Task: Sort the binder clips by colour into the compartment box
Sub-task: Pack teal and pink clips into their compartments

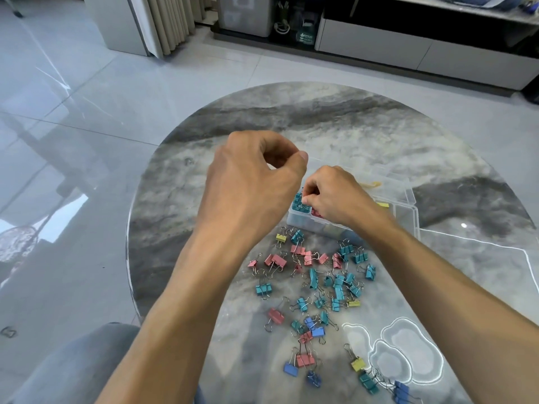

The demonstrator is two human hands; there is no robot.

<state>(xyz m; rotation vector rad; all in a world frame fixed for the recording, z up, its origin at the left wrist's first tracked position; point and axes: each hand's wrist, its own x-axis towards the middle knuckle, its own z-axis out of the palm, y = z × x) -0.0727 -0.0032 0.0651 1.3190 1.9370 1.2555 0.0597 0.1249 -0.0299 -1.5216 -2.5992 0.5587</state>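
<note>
A round grey marble table stood on glossy pale floor tiles that caught streaks of light. Behind ran a low white cabinet, beside pleated beige curtains.

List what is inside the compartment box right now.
The compartment box shows teal clips in one near-left compartment, red clips beside them and a yellow clip farther right. The right hand covers the middle compartments.

The right hand and wrist hide most of the box compartments, the left hand's pinch contents are indiscernible, and the near edge crops a blue clip.
</note>
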